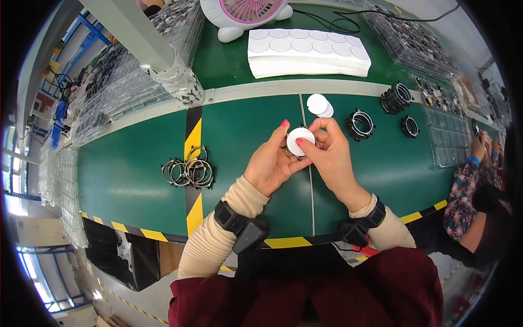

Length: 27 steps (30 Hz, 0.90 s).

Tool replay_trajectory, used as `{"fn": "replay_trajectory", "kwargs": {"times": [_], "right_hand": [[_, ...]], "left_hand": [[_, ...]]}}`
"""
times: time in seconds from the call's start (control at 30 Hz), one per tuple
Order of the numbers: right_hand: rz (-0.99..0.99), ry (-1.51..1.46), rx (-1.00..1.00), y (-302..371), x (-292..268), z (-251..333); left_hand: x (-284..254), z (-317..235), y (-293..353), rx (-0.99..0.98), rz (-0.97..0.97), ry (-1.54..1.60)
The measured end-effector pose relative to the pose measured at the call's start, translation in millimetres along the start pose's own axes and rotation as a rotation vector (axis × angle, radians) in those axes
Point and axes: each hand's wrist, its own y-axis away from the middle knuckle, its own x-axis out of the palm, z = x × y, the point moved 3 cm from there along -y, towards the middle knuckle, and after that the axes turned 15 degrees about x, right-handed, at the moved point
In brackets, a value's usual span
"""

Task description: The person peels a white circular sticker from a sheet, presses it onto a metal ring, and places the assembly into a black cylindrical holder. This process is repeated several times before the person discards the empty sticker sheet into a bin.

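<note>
Over the middle of the green table, a round white disc (pixel 295 134) lies on a dark ring-shaped part, whose edge shows only in small bits around it. My left hand (pixel 266 168) is closed round this part from the left, with the thumb raised at its rim. My right hand (pixel 336 162) grips the disc from the right, its thumb pressing on the white face. Just beyond my fingers, a few loose white discs (pixel 317 104) overlap on the table. Dark rings (pixel 360 124) lie to the right, along with a stack of rings (pixel 396 99) and a smaller ring (pixel 409 127).
A heap of metal rings (pixel 190 171) sits left on the striped tape. Behind the pale rail lie a stack of white circle-cut sheets (pixel 308 66) and a pink-white fan (pixel 239 12). Clear trays (pixel 448 139) stand right; a co-worker's hand (pixel 479 147) is beyond them. A post (pixel 144 38) rises back left.
</note>
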Motion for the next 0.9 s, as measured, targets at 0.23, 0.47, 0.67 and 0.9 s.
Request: {"fn": "replay_trajectory", "kwargs": {"times": [0.23,0.47,0.67,0.9], "right_hand": [[0.009,0.048,-0.034,-0.9,-0.5,0.3],[0.002,0.166,-0.116,-7.2,7.2,5.7],[0.088,0.08,0.051,-10.1,4.3,1.3],[0.085,0.037,0.009,-1.5,5.9,4.6]], "left_hand": [[3.1,-1.1,1.2,0.013,-0.003,-0.006],[2.2,-2.0,2.8,0.033,0.036,0.002],[5.6,-0.7,5.4,-0.017,0.05,0.021],[-0.6,-3.7,3.0,-0.004,0.063,0.003]]}}
